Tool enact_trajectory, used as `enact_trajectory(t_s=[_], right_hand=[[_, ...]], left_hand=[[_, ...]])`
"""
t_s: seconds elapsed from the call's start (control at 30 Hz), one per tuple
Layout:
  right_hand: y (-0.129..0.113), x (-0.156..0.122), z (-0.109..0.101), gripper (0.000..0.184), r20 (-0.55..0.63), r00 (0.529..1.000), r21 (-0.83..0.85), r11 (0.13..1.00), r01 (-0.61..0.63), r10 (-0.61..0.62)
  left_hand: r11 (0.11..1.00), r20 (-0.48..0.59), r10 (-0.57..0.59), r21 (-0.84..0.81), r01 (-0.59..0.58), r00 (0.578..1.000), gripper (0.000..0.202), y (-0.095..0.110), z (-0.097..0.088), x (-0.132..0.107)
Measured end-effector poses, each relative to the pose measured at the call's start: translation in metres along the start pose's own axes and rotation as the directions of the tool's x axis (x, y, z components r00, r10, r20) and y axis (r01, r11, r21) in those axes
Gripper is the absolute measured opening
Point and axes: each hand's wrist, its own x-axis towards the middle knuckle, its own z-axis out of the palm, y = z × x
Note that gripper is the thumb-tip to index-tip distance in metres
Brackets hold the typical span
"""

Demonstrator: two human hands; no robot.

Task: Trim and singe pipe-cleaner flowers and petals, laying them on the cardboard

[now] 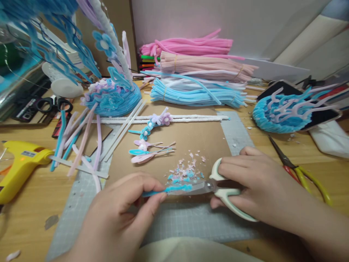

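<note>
Your left hand [120, 214]: thumb and forefinger pinched on a blue fuzzy stem [178, 188], which points right, low over the front of a brown board [196, 136]. Your right hand [253, 185]: wrapped around the pale-green and white handles of a pair of scissors [209, 186], its blades pointing left and lying along the fuzzy stem; whether the blades touch it, you cannot tell. Just beyond the blades: pink and blue fluff clippings [188, 170], scattered on the board. Farther back on the board: three leaf-shaped loops [141, 156], pink and blue, with thin stalks to the right; behind them, a sprig of blue and lilac flowers [149, 125] beside two long white fuzzy rods [191, 119]. Under the board: a grey gridded mat [174, 222], on the wooden bench [21, 233]. To your left: one yellow glue gun [24, 165], a clear stick at its nozzle. At the rear: bundled fuzzy stems in pink [188, 47], pale pink [201, 65] and blue [196, 95]. To your right: one yellow-and-red-handled tool [296, 168], near a blue fuzzy piece [263, 118] with curling strands.
</note>
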Motion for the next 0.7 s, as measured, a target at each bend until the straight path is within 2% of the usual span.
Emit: enact_trajectory(t_s=[0.4,0.7], right_hand=[[-0.0020,-0.0019,0.0017,0.041,0.035,0.999,0.048,0.999,-0.013,0.011],[-0.0014,0.0014,0.0008,0.042,0.032,0.999,0.018,1.000,-0.010,0.009]], left_hand=[[1.000,-0.018,0.011,0.003,-0.011,1.000,0.010,-0.0025,-0.0007,-0.0036],[1.000,-0.044,0.002,0.010,-0.001,0.999,0.009,-0.0012,0.0001,-0.0022]])
